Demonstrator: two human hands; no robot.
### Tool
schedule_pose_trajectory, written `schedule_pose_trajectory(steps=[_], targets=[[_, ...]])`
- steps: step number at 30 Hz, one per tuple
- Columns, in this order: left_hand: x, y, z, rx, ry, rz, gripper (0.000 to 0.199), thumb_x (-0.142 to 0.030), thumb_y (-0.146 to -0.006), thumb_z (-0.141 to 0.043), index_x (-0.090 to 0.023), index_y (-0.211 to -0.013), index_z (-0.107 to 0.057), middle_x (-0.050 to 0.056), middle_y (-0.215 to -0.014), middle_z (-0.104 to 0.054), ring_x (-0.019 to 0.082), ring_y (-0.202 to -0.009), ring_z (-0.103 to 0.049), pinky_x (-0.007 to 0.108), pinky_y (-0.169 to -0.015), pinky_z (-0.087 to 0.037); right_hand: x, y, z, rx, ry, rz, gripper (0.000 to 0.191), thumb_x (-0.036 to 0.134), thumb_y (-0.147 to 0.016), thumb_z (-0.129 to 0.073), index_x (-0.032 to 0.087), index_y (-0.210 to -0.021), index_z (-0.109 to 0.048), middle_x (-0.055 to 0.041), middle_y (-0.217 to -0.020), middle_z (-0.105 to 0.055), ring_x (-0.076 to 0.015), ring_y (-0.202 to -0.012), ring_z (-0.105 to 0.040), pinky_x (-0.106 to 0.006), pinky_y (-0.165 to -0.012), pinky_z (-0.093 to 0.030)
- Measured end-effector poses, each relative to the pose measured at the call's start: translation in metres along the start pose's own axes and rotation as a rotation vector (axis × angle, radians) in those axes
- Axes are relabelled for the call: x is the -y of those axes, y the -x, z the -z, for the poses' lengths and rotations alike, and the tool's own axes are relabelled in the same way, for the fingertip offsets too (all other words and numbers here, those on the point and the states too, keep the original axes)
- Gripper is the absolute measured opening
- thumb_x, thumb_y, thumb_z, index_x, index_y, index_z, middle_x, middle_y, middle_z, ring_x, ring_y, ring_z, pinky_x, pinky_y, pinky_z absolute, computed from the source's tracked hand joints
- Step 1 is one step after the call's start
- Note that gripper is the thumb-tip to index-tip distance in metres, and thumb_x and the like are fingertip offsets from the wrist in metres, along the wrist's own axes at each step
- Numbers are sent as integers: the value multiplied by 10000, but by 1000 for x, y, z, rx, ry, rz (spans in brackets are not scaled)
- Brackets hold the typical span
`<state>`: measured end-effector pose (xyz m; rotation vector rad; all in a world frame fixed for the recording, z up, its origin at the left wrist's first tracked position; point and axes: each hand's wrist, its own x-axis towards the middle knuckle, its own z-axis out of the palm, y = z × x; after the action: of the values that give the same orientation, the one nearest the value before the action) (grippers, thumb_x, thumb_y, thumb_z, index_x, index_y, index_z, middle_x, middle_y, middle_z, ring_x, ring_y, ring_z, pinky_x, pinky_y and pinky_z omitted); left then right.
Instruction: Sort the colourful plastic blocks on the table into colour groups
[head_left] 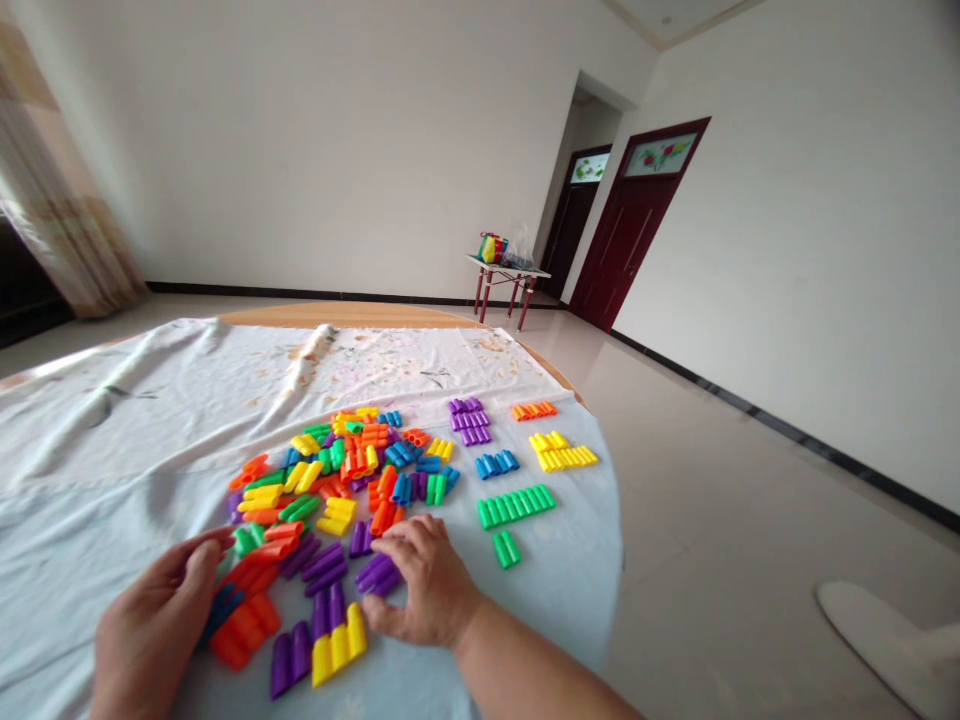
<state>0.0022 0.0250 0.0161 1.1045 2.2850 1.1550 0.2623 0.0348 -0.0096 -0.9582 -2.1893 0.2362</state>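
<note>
My right hand [431, 590] curls around a purple plastic tube block [377, 574], fingers over its top edge and thumb at its lower side. The block rests on the cloth. At the left, my left hand [161, 610] has thumb and forefinger pressed together beside the heap; whatever they may hold is hidden. Close to it are orange tube blocks [246, 630] and a dark blue one [221, 610]. Between the hands lie more purple blocks [325, 568] and a yellow block [339, 645]. Beyond them spreads a mixed heap of coloured blocks [360, 455].
Sorted groups sit at the right: green [516, 507], blue [496, 465], purple [469, 421], yellow [566, 458] and orange blocks [534, 410]. A flowered cloth [390, 360] covers the round table [337, 315]. Farther back stands a small table [517, 270] with bags.
</note>
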Motion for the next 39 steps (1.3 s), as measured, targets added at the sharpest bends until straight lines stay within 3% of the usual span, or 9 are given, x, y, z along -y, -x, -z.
schedule_pose_trajectory(steps=[13, 20, 27, 39], targets=[[19, -10, -8, -59, -151, -26, 496, -598, -736, -367, -279, -1014, -625, 55, -860, -652, 247, -782, -589, 319, -618, -420, -4, -2, -4, 48, 51, 10, 463, 424, -676, -629, 202, -1075, -558, -53, -964, -589, -235, -942, -487, -394, -845, -398], [14, -9, -5, -5, -204, -25, 528, -600, -742, -344, -258, -1042, -611, 70, -919, -649, 254, -857, -591, 315, -673, -420, -7, 0, -8, 15, -21, 16, 420, 410, -680, -624, 201, -1040, -574, -50, -970, -594, -232, -935, -485, -382, -835, -404], [-1, 1, 1, -31, -106, -3, 476, -520, -725, -399, -209, -987, -646, 79, -857, -660, 252, -873, -594, 310, -708, -419, -5, 3, -5, 29, -73, -7, 379, 350, -691, -628, 208, -1038, -578, -46, -971, -587, -225, -939, -485, -386, -846, -400], [4, 12, 3, -66, 21, -59, 410, -518, -725, -426, -220, -897, -649, 40, -846, -684, 211, -802, -610, 283, -693, -437, -2, 6, 2, 46, -109, -2, 399, 303, -683, -650, 216, -1068, -588, -46, -1002, -584, -218, -966, -488, -365, -871, -404]])
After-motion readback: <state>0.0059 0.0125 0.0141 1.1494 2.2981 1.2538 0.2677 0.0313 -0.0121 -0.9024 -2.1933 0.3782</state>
